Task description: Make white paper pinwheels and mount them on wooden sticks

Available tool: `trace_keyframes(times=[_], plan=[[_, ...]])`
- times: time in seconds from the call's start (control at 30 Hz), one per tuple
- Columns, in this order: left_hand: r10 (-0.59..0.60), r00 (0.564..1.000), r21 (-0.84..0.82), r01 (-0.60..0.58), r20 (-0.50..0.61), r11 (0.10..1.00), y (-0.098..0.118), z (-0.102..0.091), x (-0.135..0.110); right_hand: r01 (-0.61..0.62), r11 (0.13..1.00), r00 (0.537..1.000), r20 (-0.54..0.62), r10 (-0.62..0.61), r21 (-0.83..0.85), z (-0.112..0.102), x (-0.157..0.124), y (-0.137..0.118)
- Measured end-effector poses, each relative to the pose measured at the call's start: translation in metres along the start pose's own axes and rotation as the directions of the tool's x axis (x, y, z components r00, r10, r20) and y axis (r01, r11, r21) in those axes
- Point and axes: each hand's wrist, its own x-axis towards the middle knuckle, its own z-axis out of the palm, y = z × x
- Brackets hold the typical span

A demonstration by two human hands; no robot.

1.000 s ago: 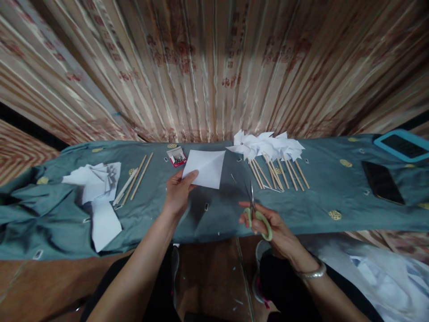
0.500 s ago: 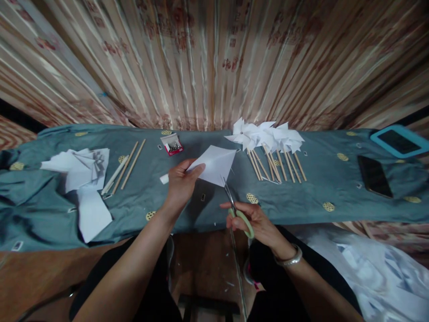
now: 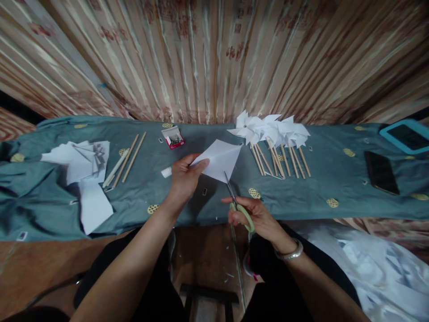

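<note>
Between the thumb and fingers of my left hand is a white sheet of paper, held up above the cloth with one corner toward me. My right hand grips scissors with pale green handles, fingers through the loops. The blades reach the paper's near corner and overlap it; whether they are parted is hard to make out. Just behind my left hand lies a small white tube. A little red box of metal pins stands open beyond it.
White paper pinwheels on wooden sticks lie at the back right. A phone and a blue-framed tablet are far right. Paper sheets and loose sticks lie left on the green cloth.
The view has shifted slightly. The scissor blades now overlap the paper's near corner a little further in. Both hands keep their hold.
</note>
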Motion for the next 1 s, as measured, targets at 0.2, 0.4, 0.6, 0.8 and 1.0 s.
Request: trace_keyframes(times=[0.2,0.4,0.6,0.8,1.0], plan=[[0.012,1.000,0.025,-0.012,-0.006,1.000,-0.0008,0.0005,-0.0013,-0.014,1.000,1.000,0.004,0.014,-0.009,-0.0010,-0.0004,-0.0012],[0.004,1.000,0.024,-0.004,-0.004,1.000,-0.0015,0.0004,-0.0022,0.010,1.000,1.000,-0.011,-0.010,-0.009,-0.0002,-0.0008,-0.0010],[0.008,1.000,0.037,-0.008,0.003,0.999,-0.0013,-0.0003,-0.0015,0.002,1.000,1.000,0.004,-0.002,-0.016,-0.0006,-0.0009,-0.0007],[0.001,1.000,0.027,-0.001,0.013,1.000,-0.0010,-0.0001,-0.0023,0.005,0.999,1.000,0.003,-0.005,-0.041,-0.0008,-0.0015,-0.0019],[-0.006,1.000,0.045,0.005,0.022,0.999,-0.0013,-0.0002,-0.0026,0.001,0.997,1.000,0.008,0.000,-0.082,-0.0014,-0.0025,-0.0045]])
